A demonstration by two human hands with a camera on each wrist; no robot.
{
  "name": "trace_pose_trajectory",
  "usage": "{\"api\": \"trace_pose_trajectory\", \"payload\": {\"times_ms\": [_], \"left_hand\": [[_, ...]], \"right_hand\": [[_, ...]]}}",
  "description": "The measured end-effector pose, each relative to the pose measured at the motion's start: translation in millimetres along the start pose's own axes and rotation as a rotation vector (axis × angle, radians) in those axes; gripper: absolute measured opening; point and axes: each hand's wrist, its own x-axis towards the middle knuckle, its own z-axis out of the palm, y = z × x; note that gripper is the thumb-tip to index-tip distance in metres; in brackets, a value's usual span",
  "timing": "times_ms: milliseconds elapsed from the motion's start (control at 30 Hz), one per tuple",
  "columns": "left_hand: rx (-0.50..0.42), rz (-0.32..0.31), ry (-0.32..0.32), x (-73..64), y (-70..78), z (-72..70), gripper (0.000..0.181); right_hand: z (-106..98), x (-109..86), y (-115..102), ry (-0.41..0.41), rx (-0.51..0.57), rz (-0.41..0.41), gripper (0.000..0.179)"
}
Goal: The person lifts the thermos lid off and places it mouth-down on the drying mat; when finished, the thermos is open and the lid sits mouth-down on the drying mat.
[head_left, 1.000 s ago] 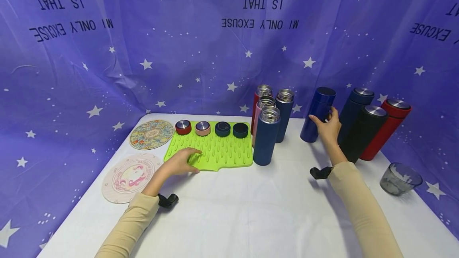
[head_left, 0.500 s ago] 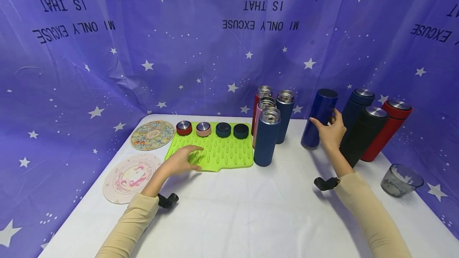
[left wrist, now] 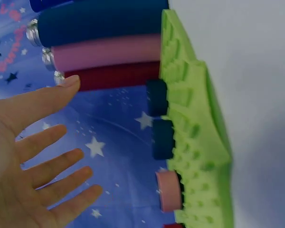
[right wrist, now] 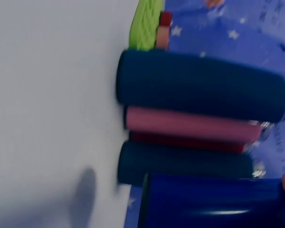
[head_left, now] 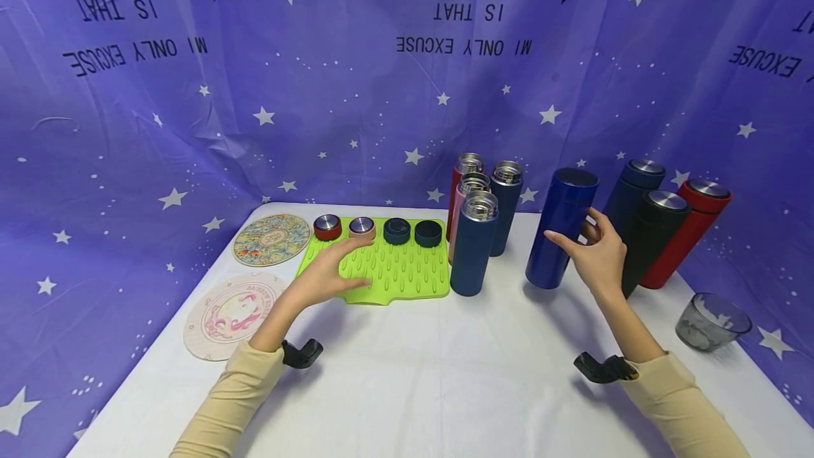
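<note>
My right hand (head_left: 599, 254) grips a glossy blue thermos bottle (head_left: 557, 239) with a dark lid, held slightly tilted just above the white table. In the right wrist view that bottle (right wrist: 218, 202) fills the lower right, with one fingertip showing on it. My left hand (head_left: 327, 273) hovers over the green drying mat (head_left: 400, 274), fingers spread and holding nothing. Along the mat's back edge sit a red lid (head_left: 327, 227), a pink lid (head_left: 361, 225) and two dark lids (head_left: 397, 231). Lidless bottles stand right of the mat, a navy bottle (head_left: 472, 249) in front.
To the right stand a black lidded bottle (head_left: 655, 235), a red lidded bottle (head_left: 689, 232) and a navy one (head_left: 638, 186). A glass bowl (head_left: 711, 322) sits near the right edge. Two round coasters, one patterned (head_left: 271, 239), one pink (head_left: 229, 316), lie left. A starry cloth (head_left: 356, 90) hangs behind.
My right hand has lifted the blue thermos bottle and brought it nearer to me and a little left. My left hand has moved slightly right and spread its fingers wider.
</note>
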Motion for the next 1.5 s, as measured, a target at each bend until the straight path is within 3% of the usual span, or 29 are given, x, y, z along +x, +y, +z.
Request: {"api": "trace_pose_trajectory", "payload": {"times_ms": [300, 500, 733, 967, 1233, 1500], "left_hand": [[-0.071, 0.03, 0.097, 12.1, 34.5, -6.8, 0.07], [-0.133, 0.099, 0.134, 21.4, 59.1, -11.8, 0.069], [-0.147, 0.134, 0.159, 29.9, 79.3, -14.6, 0.071], [-0.167, 0.187, 0.193, 33.3, 89.9, -12.0, 0.071], [-0.17, 0.23, 0.203, 31.3, 96.7, -9.5, 0.072], [-0.274, 0.317, 0.178, 30.9, 108.3, -1.5, 0.076]], "right_hand": [[-6, -36.2, -31, -0.077, 0.028, -0.099, 0.077], [-2, -54.8, -52, -0.126, 0.01, -0.232, 0.076], [9, -65.5, -73, -0.25, 0.027, -0.364, 0.074], [20, -73.1, -89, -0.365, 0.048, -0.444, 0.078], [26, -84.1, -93, -0.441, 0.068, -0.469, 0.08], [32, -91.0, -94, -0.48, 0.035, -0.55, 0.08]]}}
